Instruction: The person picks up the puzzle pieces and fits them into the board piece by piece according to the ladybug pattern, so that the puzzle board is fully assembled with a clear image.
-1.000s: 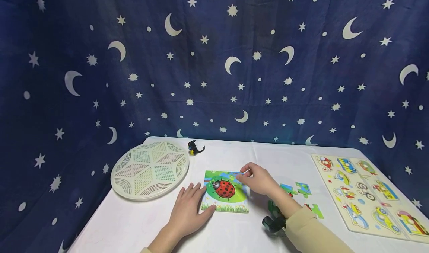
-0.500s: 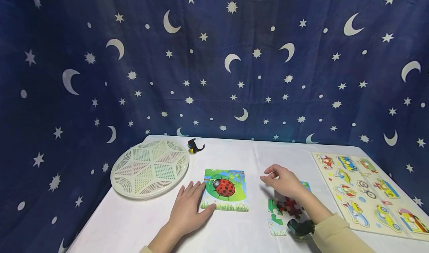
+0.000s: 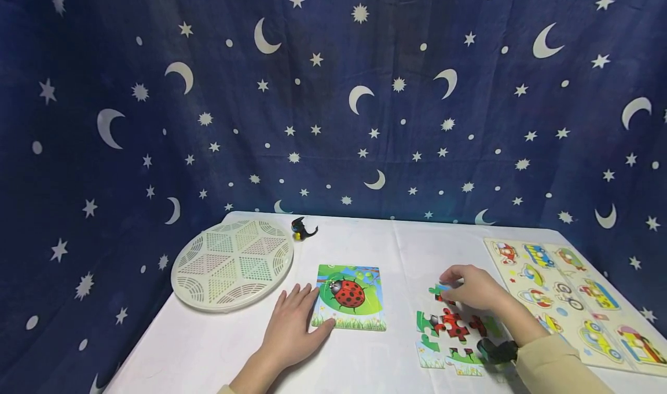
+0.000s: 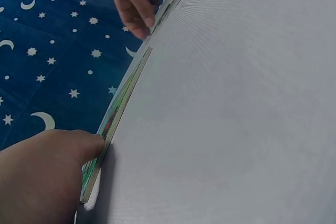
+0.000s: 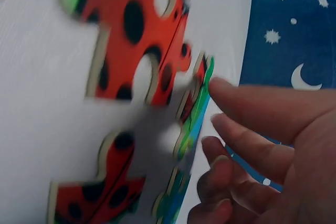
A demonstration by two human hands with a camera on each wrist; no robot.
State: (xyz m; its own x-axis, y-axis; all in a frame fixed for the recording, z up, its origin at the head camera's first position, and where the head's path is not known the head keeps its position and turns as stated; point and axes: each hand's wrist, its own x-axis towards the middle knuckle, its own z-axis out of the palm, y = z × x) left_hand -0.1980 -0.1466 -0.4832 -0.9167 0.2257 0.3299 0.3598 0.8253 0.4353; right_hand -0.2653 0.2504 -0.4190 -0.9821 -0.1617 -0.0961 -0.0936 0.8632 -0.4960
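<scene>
A square board with a ladybug picture (image 3: 350,294) lies flat on the white table. My left hand (image 3: 297,324) rests at its left side, fingers spread, thumb touching the lower left corner; the left wrist view shows the thumb against the board's edge (image 4: 119,109). To the right lie loose ladybug jigsaw pieces (image 3: 455,327), several of them spaced apart. My right hand (image 3: 476,289) is just above the far ones, its thumb tip right at a green, blue and red jigsaw piece (image 5: 197,109). In the right wrist view its fingers (image 5: 257,142) bend loosely, apart from the thumb.
A round pale board with a coloured star pattern (image 3: 231,265) lies at the left. A small black toy figure (image 3: 302,229) stands near the back edge. On the right is a wooden vehicle puzzle board (image 3: 568,301). A dark blue star-and-moon curtain (image 3: 333,92) hangs behind.
My right hand has left the ladybug board's upper right corner and moved right, over the loose jigsaw pieces. My left hand has stayed in place.
</scene>
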